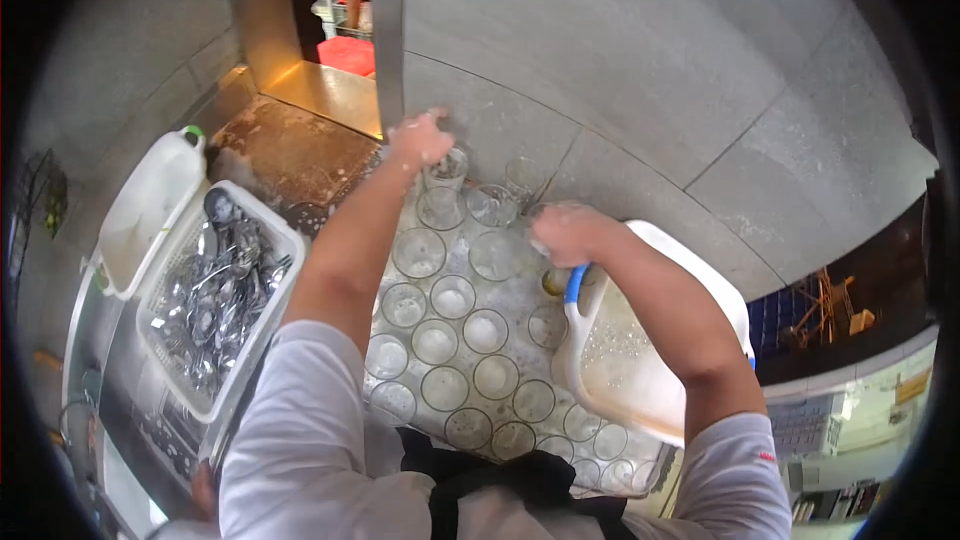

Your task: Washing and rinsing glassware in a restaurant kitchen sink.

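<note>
Many drinking glasses (451, 297) stand upright on a wet, foamy surface before me, several with suds in them. My left hand (423, 138), wet and foamy, is at the far end of the group by the wall, right above a glass (448, 167); whether it touches that glass is unclear. My right hand (566, 234) is curled at the blue-gripped handle of a white plastic tub (658, 240), near more glasses at the wall (525, 175); its fingers are blurred, so its hold cannot be told. The tub holds cloudy, bubbly liquid (626, 352).
To the left, a white plastic basket (296, 262) holds metal cutlery and a ladle, beside another white tub (150, 210). A grey tiled wall (600, 52) rises behind the glasses. A metal-framed opening (322, 97) shows part of a person beyond.
</note>
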`<state>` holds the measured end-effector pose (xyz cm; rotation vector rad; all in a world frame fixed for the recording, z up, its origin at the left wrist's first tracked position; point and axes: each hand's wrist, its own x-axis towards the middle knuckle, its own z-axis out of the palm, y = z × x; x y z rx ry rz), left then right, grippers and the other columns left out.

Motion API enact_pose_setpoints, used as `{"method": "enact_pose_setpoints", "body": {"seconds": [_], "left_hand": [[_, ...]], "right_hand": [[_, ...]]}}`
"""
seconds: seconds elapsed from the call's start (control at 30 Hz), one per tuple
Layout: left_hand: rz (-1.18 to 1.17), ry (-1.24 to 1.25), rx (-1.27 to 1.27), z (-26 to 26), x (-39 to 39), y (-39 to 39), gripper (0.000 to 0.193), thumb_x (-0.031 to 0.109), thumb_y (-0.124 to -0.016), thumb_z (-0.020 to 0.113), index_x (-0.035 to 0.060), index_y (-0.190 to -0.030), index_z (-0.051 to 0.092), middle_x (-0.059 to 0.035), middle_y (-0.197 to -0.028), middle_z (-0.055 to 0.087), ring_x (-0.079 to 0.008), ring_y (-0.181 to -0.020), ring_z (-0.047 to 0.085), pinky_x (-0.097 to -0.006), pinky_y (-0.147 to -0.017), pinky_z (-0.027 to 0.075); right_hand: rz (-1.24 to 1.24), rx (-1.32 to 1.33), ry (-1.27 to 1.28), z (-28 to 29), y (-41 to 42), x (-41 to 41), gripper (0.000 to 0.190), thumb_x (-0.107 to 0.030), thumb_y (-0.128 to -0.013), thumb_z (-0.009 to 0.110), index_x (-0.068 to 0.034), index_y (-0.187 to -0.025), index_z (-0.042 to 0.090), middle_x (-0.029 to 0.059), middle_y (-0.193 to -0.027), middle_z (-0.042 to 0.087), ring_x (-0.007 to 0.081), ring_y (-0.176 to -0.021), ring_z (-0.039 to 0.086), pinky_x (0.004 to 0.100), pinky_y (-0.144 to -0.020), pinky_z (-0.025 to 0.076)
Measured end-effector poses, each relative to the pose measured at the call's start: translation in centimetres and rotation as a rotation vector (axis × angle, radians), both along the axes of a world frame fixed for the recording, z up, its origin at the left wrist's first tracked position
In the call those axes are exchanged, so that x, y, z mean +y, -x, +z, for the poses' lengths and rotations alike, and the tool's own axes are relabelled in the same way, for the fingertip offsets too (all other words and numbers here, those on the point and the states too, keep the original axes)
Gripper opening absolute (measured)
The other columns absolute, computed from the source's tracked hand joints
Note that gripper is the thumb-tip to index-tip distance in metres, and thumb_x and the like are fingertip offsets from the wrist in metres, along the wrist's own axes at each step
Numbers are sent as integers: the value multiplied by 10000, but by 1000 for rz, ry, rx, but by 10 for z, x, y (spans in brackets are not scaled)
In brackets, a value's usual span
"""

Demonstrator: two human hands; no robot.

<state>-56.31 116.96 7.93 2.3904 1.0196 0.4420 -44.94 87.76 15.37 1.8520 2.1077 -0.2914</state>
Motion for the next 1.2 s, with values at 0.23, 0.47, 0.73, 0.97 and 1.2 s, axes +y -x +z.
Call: {"method": "enact_pose_setpoints", "body": {"seconds": [0.23,0.47,0.73,0.97,1.2], "left_hand": [[162,1467,-784,107,-202,39,938,497,-866,736,106,-1578,268,-234,-1524,362,-407,-1209,550,-566,-992,487],[-81,1917,-1301,75,-241,26,618,458,-829,779,60,-1243,548,-159,-953,672,-339,-864,669,-529,-894,553],[34,1581,-1288,88,-291,69,409,195,-858,695,19,-1205,571,-110,-929,668,-264,-890,661,-429,-868,558],[-441,1369,-1743,52,-289,72,402,320,-905,684,40,-1165,562,-127,-1001,657,-272,-975,633,-438,-960,516],[216,1561,-1223,59,-260,81,430,392,-898,697,38,-1091,547,-136,-993,640,-315,-904,625,-484,-908,532]], "right_hand": [[-49,-159,-424,112,48,-81,290,-29,-763,646,12,-1046,695,205,-1021,724,380,-972,708,439,-837,575],[73,306,-1013,15,72,-109,539,-82,-906,622,-49,-1435,524,186,-1352,625,357,-1206,628,429,-1014,518],[-268,1220,-871,-14,74,-157,499,-132,-953,667,35,-1406,544,146,-1263,679,248,-1137,670,378,-1018,512],[-513,2486,-434,-17,112,-148,514,-138,-946,673,6,-1422,543,99,-1266,686,265,-1139,666,369,-1037,496],[-78,845,-668,-8,107,-164,703,-38,-873,638,-70,-1540,419,222,-1414,566,397,-1217,606,406,-1074,461]]}}
